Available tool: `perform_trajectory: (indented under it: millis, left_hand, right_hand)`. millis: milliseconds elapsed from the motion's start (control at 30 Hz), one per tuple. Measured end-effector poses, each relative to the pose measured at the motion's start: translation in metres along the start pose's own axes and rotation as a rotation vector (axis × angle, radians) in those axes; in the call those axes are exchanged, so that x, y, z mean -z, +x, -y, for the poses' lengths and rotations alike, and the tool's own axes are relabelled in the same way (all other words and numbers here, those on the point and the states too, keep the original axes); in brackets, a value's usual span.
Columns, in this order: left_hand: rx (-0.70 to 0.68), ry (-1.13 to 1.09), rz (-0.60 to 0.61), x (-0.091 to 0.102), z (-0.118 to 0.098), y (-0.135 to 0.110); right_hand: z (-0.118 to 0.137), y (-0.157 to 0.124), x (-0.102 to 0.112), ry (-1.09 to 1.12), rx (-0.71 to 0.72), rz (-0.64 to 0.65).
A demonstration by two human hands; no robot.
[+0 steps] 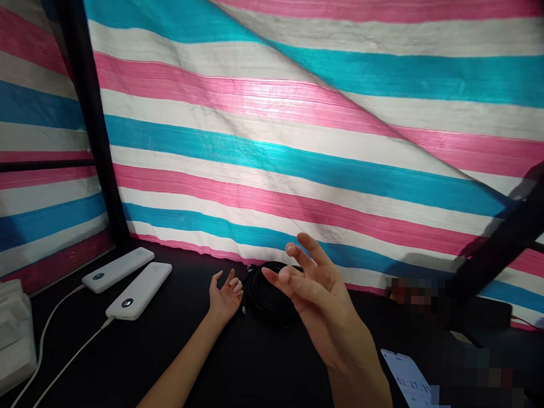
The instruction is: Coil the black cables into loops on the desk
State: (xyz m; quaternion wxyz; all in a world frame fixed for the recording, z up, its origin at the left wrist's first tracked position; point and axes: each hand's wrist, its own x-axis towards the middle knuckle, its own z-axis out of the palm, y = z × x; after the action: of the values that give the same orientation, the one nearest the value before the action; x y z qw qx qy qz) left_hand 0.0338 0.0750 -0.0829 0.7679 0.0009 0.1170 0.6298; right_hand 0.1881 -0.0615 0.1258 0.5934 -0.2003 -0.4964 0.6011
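Observation:
My left hand (226, 299) lies palm up over the black table, beside the left edge of a coil of black cable (262, 302). Its thumb and index finger stand apart, the other fingers curl loosely, and nothing is in it. Raised in front of the coil, and larger in view, is my right hand (324, 307). Its fingers are bent and spread, with the thumb crossing in front of one of them, and I see no object in its grasp. Part of the coil is hidden behind the right hand. Small pale cable ends (244, 310) show at the coil's left side.
Two white power banks (139, 291) with white cables lie on the left. A white bundle (6, 337) sits at the far left edge. A phone (408, 381) showing a timer lies on the right. Striped sheeting (256, 150) and dark frame posts (90, 114) enclose the table.

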Motion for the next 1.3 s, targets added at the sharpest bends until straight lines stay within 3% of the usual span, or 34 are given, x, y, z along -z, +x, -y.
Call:
perform_trajectory:
  millis: [200, 367, 533, 1300]
  left_hand:
    - [0.012, -0.022, -0.002, -0.002, 0.000, -0.002]
    - [0.010, -0.021, -0.011, -0.003, 0.000, -0.003]
    - [0.019, -0.019, -0.013, -0.006, 0.000, -0.005]
    - [0.019, -0.011, -0.002, -0.002, -0.001, -0.004]
  right_hand:
    - [0.000, 0.001, -0.004, 0.052, 0.022, 0.000]
    - [0.008, 0.000, -0.011, 0.325, 0.013, -0.078]
    - [0.010, 0.000, -0.011, 0.524, 0.004, -0.007]
    - [0.013, -0.003, -0.008, 0.546, 0.019, 0.070]
